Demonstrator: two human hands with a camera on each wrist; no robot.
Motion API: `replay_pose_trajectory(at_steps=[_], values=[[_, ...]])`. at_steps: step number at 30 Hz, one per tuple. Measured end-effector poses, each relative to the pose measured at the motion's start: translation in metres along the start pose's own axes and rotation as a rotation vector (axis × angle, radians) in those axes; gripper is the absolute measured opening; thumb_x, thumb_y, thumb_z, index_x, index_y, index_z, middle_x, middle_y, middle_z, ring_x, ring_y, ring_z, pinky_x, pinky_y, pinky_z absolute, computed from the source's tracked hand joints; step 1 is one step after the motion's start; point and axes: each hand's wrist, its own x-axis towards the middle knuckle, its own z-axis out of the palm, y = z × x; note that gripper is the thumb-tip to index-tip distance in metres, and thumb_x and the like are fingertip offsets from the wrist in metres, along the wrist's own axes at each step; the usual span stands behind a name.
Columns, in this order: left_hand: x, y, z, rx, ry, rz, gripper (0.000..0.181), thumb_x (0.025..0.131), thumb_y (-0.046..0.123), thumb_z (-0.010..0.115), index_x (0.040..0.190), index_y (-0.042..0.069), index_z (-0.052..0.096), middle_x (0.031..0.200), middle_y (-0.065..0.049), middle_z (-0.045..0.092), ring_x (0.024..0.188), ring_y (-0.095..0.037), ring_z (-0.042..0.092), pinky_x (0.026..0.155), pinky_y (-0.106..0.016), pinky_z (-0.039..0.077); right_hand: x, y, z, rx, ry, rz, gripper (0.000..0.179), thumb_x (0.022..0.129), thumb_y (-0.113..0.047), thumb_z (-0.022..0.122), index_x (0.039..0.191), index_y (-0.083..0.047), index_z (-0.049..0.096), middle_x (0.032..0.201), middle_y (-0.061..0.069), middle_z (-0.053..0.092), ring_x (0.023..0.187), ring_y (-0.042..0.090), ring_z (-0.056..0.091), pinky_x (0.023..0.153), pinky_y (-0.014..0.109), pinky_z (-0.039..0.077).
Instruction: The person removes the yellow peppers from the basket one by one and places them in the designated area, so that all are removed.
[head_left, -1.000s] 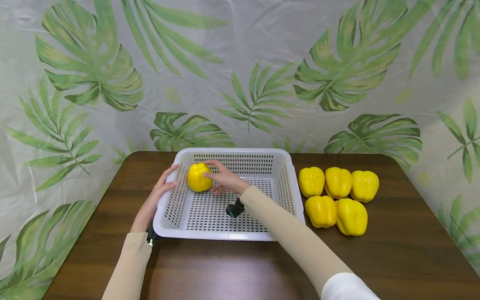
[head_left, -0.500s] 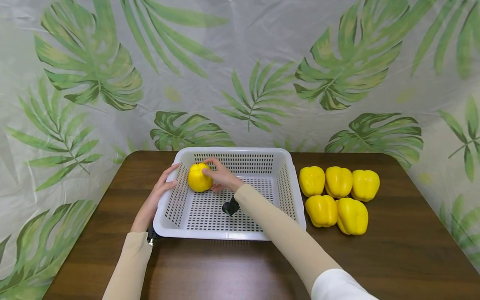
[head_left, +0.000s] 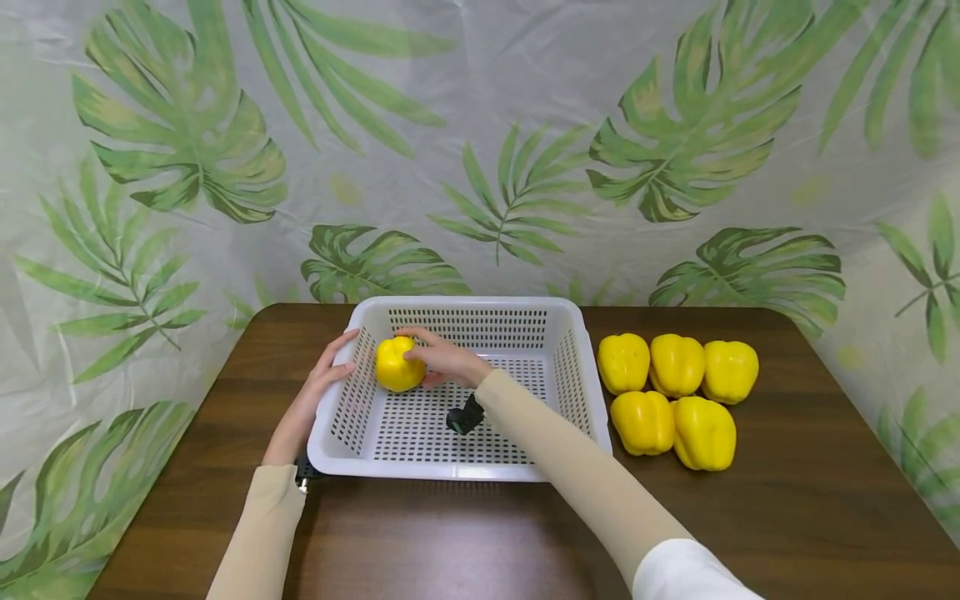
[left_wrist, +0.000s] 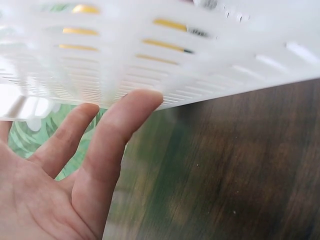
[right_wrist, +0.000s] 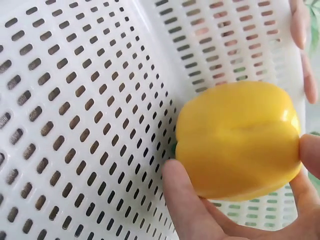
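A yellow bell pepper sits at the left side of the white slotted basket, close to the basket's left wall. My right hand holds it from the right, fingers and thumb spread round its sides. In the right wrist view, the bell pepper lies on its side against the slotted surface, with fingertips on it. My left hand grips the basket's left rim, two fingertips over the edge. The left wrist view shows more fingers against the basket's outer wall.
Several yellow bell peppers stand in two rows on the brown wooden table, just right of the basket. A leaf-patterned cloth hangs behind the table. Black wrist cameras, such as the right one, are strapped to both wrists.
The bell pepper has shifted slightly toward me along the basket's left wall, with my right hand still round it. My left hand stays at the rim.
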Motion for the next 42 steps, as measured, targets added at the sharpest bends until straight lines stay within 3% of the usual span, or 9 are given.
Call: replay_pose_trajectory(at_steps=[5, 12, 17, 22, 26, 32, 42], values=[[0.0, 0.001, 0.001, -0.001, 0.008, -0.006, 0.052, 0.101, 0.011, 0.035, 0.15, 0.026, 0.027, 0.154, -0.02, 0.015, 0.12, -0.035, 0.043, 0.086, -0.042, 0.05, -0.008, 0.001, -0.004, 0.07, -0.042, -0.021, 0.047, 0.1, -0.012, 0.046, 0.144, -0.025, 0.038, 0.148, 0.015, 0.027, 0.102, 0.044, 0.058, 0.087, 0.051, 0.049], [0.001, 0.001, 0.0, 0.0, 0.006, 0.015, 0.051, 0.1, 0.01, 0.035, 0.148, 0.028, 0.031, 0.153, -0.023, 0.014, 0.117, -0.03, 0.045, 0.085, -0.038, 0.051, -0.017, 0.002, -0.013, 0.164, -0.08, -0.096, 0.049, 0.096, 0.0, 0.047, 0.141, -0.016, 0.038, 0.146, 0.016, 0.026, 0.105, 0.039, 0.056, 0.093, 0.053, 0.044], [0.002, -0.001, -0.001, -0.013, 0.008, 0.047, 0.053, 0.098, 0.005, 0.036, 0.145, 0.031, 0.038, 0.149, -0.028, 0.015, 0.112, -0.021, 0.049, 0.083, -0.032, 0.051, -0.022, 0.002, -0.019, 0.169, -0.114, -0.131, 0.042, 0.097, -0.003, 0.047, 0.136, -0.013, 0.037, 0.14, 0.017, 0.03, 0.103, 0.039, 0.056, 0.094, 0.056, 0.042], [0.004, -0.003, -0.002, -0.019, -0.001, 0.074, 0.055, 0.097, 0.003, 0.036, 0.142, 0.033, 0.041, 0.15, -0.03, 0.012, 0.119, -0.029, 0.043, 0.084, -0.031, 0.049, -0.028, 0.002, -0.023, 0.154, -0.14, -0.151, 0.028, 0.102, -0.011, 0.044, 0.129, -0.012, 0.037, 0.138, 0.016, 0.032, 0.104, 0.035, 0.054, 0.094, 0.057, 0.041], [0.005, -0.005, -0.002, -0.027, -0.013, 0.103, 0.057, 0.096, 0.0, 0.035, 0.14, 0.035, 0.044, 0.15, -0.031, 0.01, 0.118, -0.026, 0.043, 0.085, -0.03, 0.049, -0.034, 0.001, -0.026, 0.138, -0.137, -0.151, 0.022, 0.101, -0.01, 0.044, 0.123, -0.011, 0.038, 0.135, 0.018, 0.037, 0.104, 0.031, 0.053, 0.095, 0.057, 0.04], [0.005, -0.006, -0.003, -0.016, -0.007, 0.118, 0.058, 0.095, -0.001, 0.035, 0.139, 0.035, 0.045, 0.148, -0.032, 0.012, 0.111, -0.014, 0.05, 0.083, -0.027, 0.049, -0.043, 0.001, -0.032, 0.118, -0.086, -0.143, 0.036, 0.096, -0.006, 0.051, 0.13, -0.013, 0.04, 0.131, 0.019, 0.038, 0.102, 0.03, 0.053, 0.095, 0.055, 0.042], [0.005, -0.005, -0.001, -0.015, -0.012, 0.127, 0.058, 0.095, -0.001, 0.035, 0.139, 0.037, 0.046, 0.148, -0.033, 0.013, 0.112, -0.015, 0.05, 0.082, -0.028, 0.05, -0.057, 0.001, -0.044, 0.125, -0.08, -0.172, 0.056, 0.084, -0.002, 0.052, 0.137, -0.014, 0.036, 0.133, 0.018, 0.032, 0.1, 0.033, 0.055, 0.09, 0.048, 0.046]])
